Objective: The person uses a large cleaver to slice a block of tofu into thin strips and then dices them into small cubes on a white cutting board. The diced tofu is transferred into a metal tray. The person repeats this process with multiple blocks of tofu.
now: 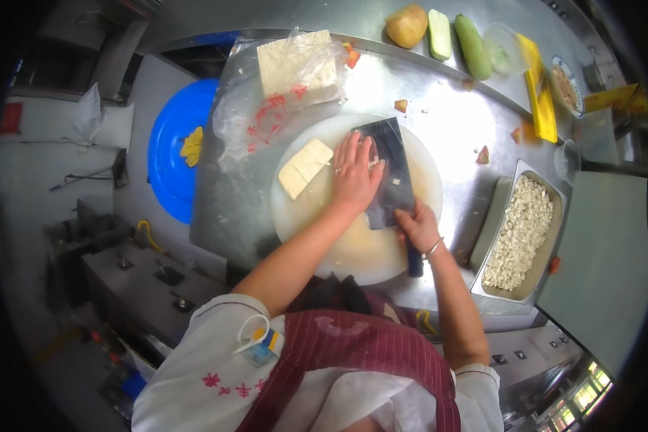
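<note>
My right hand (421, 225) grips a wide cleaver (387, 183) by its dark handle, the blade lying over a round white cutting board (356, 248). Spread across the left part of the blade is my left hand (356, 175), its fingers extended; small pale pieces show by its fingertips and one on the blade. What lies under the palm is hidden. A cut block of what looks like firm tofu (305, 167) rests on the board, left of my left hand. Beyond the board, a larger pale slab (272, 65) sits partly in a clear plastic bag (237, 119).
A steel pan (497, 237) of small pale cubes (524, 232) stands at the right. On the back ledge are a large root vegetable (406, 26), a cut gourd (439, 35), a green gourd (472, 47), a yellow tray (540, 100) and a bowl (569, 89). A blue basin (167, 156) stands left.
</note>
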Demonstrator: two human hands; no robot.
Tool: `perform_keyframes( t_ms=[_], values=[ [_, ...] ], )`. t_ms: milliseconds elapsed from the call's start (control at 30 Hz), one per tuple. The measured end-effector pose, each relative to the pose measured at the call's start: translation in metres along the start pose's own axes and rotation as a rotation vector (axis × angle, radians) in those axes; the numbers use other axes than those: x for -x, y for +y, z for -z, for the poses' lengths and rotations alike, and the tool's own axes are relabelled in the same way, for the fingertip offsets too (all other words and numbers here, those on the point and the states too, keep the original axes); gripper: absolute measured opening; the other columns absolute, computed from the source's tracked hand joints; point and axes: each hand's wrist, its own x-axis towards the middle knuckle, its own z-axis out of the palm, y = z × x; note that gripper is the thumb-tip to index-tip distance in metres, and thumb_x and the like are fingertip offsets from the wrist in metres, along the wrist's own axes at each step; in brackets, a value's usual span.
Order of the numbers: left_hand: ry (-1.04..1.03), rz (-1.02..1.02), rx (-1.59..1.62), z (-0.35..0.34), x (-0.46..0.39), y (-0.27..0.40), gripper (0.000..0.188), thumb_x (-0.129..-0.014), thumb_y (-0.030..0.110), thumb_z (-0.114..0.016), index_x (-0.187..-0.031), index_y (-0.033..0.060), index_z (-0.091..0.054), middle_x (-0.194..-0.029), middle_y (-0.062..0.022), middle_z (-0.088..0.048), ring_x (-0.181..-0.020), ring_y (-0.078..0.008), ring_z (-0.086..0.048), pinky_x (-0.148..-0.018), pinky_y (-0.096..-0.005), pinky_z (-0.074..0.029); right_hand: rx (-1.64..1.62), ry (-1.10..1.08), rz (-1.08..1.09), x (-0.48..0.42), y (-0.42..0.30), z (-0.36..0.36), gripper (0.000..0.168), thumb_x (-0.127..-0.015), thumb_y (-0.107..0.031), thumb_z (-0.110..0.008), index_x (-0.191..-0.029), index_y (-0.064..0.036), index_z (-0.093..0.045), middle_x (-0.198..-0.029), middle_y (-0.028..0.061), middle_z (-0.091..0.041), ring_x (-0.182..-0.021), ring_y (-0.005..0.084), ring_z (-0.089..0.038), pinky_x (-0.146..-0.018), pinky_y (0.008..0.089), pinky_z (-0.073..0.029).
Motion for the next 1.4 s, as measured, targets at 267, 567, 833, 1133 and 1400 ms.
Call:
perform_keyframes(
  t_ms=[267,567,833,1133,1400],
  values=[
    [-0.031,-0.088,0.369,-0.009,0.021,0.045,0.042,-0.081,0.014,-0.065,-0.121,0.0032,-0.056,-0.133,-0.0198,-0.048,-0.125,-0.0397,-0.043,-0.101,-0.0452,-0.040,-0.206,0.218,0.124,0.056,0.024,-0.036,0.018,-0.087,-0.012,-0.061,-0.096,0.001,-0.052,-0.065,0.0048,-0.058,-0.048,0.0113,-0.055,-0.045,0.0269,-0.045],
    [-0.063,-0.792,0.632,-0.049,-0.020,0.264,0.041,-0.074,0.006,-0.069,-0.114,0.0068,-0.061,-0.126,-0.0118,-0.056,-0.120,-0.0345,-0.051,-0.101,-0.0455,-0.041,-0.205,0.816,0.334,0.173,0.001,0.068,0.014,-0.087,-0.006,-0.059,-0.091,0.001,-0.048,-0.058,0.0056,-0.058,-0.045,0.0109,-0.054,-0.043,0.0254,-0.041],
    [-0.375,-0.862,0.558,-0.134,0.023,0.346,0.035,-0.079,0.010,-0.066,-0.113,0.0088,-0.062,-0.128,-0.0105,-0.055,-0.126,-0.0313,-0.044,-0.107,-0.0456,-0.032,-0.456,1.191,0.259,0.294,0.081,0.110,0.021,-0.092,-0.006,-0.052,-0.111,-0.001,-0.046,-0.080,0.0073,-0.056,-0.050,0.0125,-0.052,-0.046,0.0248,-0.043],
    [-0.389,-0.629,0.152,-0.121,0.022,0.229,0.050,-0.081,0.019,-0.062,-0.125,-0.0004,-0.050,-0.132,-0.0214,-0.048,-0.130,-0.0401,-0.036,-0.109,-0.0491,-0.028,-0.558,1.164,0.231,0.312,0.110,0.127,0.025,-0.092,-0.008,-0.054,-0.115,0.000,-0.046,-0.081,0.0077,-0.056,-0.049,0.0125,-0.051,-0.045,0.0243,-0.042],
    [-0.455,-0.824,0.462,-0.061,0.051,0.298,0.058,-0.076,0.023,-0.066,-0.127,0.0007,-0.050,-0.136,-0.0176,-0.046,-0.132,-0.0363,-0.037,-0.111,-0.0515,-0.024,-0.475,0.974,0.263,0.269,0.072,0.139,0.017,-0.093,-0.007,-0.053,-0.107,-0.002,-0.047,-0.075,0.0056,-0.056,-0.049,0.0103,-0.051,-0.045,0.0232,-0.042]
  ],
)
